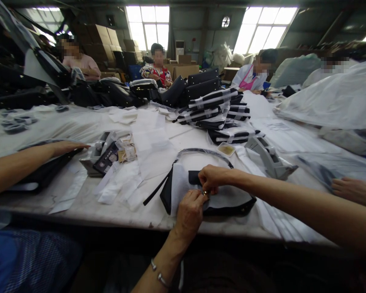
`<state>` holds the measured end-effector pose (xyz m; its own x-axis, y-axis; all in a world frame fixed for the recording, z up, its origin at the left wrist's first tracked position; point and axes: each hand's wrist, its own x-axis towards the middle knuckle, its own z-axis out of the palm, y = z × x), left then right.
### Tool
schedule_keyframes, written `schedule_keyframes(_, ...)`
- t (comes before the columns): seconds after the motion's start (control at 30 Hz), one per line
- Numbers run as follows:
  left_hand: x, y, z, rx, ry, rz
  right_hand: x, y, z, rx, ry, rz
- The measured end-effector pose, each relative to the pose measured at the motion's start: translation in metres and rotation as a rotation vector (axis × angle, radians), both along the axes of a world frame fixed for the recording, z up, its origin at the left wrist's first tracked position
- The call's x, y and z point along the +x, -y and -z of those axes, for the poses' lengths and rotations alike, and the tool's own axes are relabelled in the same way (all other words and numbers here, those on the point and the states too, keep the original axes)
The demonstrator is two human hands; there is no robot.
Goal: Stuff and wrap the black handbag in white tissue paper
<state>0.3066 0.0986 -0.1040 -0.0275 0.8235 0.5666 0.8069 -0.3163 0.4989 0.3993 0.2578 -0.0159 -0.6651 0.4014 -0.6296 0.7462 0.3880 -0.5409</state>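
Observation:
A black handbag [225, 211] lies on the table in front of me, its front partly covered by a thin white sheet [178, 187]. Its wrapped handle [198, 150] arches away from me, and a black strap [155, 190] sticks out to the left. My left hand [190, 209], a metal bangle at its wrist, pinches a small gold-coloured metal fitting [205, 193] at the bag's front. From the right, my right hand [212, 179] reaches over the bag, its fingers closed at the same fitting beside a dark flap [194, 177]. Fingers hide part of the fitting.
Grey tape dispensers [268, 158] stand either side, with tags [126, 150] by the left one. Behind lie wrapped black bags [213, 108] and a small dish [226, 149]. Co-workers' hands rest at left [64, 147] and right [350, 189]; several people sit opposite.

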Motion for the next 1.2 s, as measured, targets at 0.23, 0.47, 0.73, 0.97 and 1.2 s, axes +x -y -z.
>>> schedule_keyframes(0.23, 0.002, -0.001, 0.001, 0.076, -0.002, -0.01, 0.007, 0.006, -0.003, 0.118, -0.086, -0.122)
schedule_keyframes(0.47, 0.001, -0.001, -0.001, 0.059, 0.004, -0.003, 0.016, 0.008, 0.001, 0.079, -0.167, -0.018)
schedule_keyframes(0.73, 0.001, -0.003, 0.003, 0.047, -0.022, -0.018, 0.016, 0.018, 0.003, 0.311, -0.248, -0.053)
schedule_keyframes(0.97, 0.0, -0.002, 0.001, 0.03, 0.004, -0.005, 0.028, 0.016, 0.006, 0.1, -0.326, 0.159)
schedule_keyframes(1.2, 0.001, -0.001, 0.003, 0.033, 0.061, 0.004, 0.026, 0.026, -0.011, 0.246, -0.068, 0.184)
